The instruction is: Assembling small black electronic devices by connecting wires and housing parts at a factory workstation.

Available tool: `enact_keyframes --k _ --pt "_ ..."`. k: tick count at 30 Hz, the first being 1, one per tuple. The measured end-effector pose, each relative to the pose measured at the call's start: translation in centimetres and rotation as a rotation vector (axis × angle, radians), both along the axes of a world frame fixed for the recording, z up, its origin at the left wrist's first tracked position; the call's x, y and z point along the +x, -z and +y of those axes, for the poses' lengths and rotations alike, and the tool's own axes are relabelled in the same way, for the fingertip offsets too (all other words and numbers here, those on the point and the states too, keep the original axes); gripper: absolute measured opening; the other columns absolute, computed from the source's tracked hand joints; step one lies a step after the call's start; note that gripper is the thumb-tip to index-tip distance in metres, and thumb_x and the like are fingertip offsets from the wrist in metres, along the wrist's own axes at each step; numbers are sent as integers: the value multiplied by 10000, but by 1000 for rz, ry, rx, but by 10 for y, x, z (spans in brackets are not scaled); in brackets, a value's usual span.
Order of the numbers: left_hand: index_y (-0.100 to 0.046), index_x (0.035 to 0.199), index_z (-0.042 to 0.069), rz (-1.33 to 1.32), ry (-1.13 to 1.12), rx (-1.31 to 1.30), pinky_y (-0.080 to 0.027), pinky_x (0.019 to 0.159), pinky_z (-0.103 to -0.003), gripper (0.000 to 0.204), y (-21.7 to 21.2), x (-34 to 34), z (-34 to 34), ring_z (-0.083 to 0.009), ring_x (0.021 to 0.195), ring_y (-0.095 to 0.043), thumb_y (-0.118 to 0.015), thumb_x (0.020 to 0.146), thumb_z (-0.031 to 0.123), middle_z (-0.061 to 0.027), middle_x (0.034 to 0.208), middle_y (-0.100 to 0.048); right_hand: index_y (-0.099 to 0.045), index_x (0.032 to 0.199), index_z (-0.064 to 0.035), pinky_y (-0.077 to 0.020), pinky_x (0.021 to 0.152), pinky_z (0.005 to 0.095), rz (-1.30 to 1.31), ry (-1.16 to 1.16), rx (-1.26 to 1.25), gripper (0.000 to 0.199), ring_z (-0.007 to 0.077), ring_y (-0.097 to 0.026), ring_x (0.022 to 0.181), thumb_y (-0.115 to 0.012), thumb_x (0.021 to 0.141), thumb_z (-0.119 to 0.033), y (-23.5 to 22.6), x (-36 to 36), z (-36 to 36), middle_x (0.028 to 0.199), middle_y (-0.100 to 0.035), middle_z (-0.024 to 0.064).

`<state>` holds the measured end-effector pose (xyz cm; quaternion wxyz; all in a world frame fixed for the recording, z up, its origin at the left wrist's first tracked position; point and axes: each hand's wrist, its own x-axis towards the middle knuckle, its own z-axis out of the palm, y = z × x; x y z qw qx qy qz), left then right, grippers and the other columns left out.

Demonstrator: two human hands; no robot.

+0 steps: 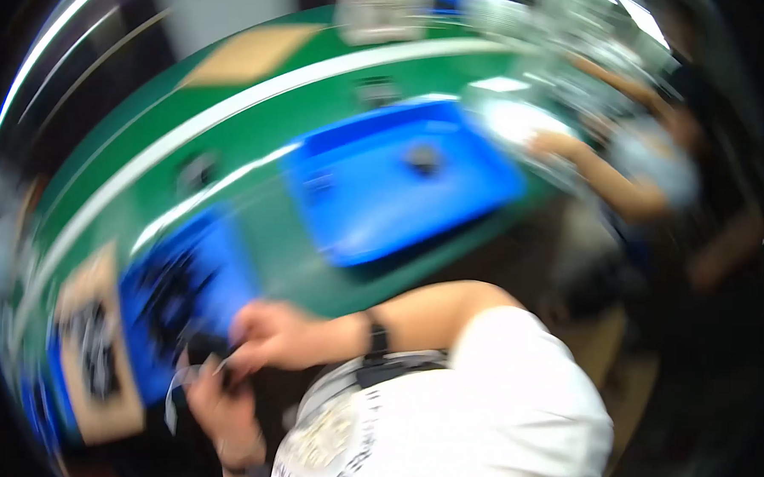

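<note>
My left hand and my right hand meet over the near side of a blue tray, at the lower left. Between their closed fingers is a small black part; motion blur hides its exact kind. A thin white cord or strip hangs beside my left fingers. My right hand comes in from the right, a black band at its wrist, fingers pinched on the part. In the blue tray just beyond lies a heap of dark thin pieces, too smeared to name.
A larger blue tray with one small dark object stands on the green table. Left of my hands is a cardboard box with black pieces. A cardboard sheet lies farther back. A co-worker's arm reaches in at right.
</note>
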<state>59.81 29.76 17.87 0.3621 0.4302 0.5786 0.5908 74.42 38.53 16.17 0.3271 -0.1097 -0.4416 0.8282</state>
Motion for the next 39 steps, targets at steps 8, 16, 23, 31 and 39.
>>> enact_keyframes --k 8,16,23,31,39 --pt "-569 1004 -50 227 386 173 -491 760 -362 255 10 141 157 -251 890 -583 -590 850 151 -199 992 -583 -430 845 -6 -515 499 259 -68 555 213 248 158 -621 613 -655 790 -94 -13 189 85 688 -554 80" --pt "-485 1109 -63 -310 454 16 -492 725 -305 305 -43 191 162 -228 835 -597 -566 851 78 -166 991 -577 -429 851 -9 -509 505 256 -136 710 135 239 150 -620 626 -644 801 -101 -29 200 81 686 -562 72" --pt "-428 1187 -5 -434 523 2 -496 722 -301 381 -42 138 189 -196 893 -565 -564 835 40 -112 1044 -542 -491 830 -40 -441 538 230 -412 625 374 222 82 -545 650 -667 792 -169 -25 154 116 706 -566 25" --pt "-371 1208 85 -637 432 -33 -508 644 -288 521 -30 106 221 -172 820 -559 -609 757 -20 -62 967 -518 -555 836 -42 -429 611 225 -502 518 353 182 59 -497 699 -672 803 -177 -32 135 139 747 -549 -8" --pt "-377 1198 85 -629 421 -124 -532 574 -331 533 -33 55 205 -194 774 -583 -639 739 13 -70 946 -532 -582 937 -56 -480 711 315 -1177 850 1069 257 216 -595 773 -686 758 -208 -55 221 174 893 -599 82"
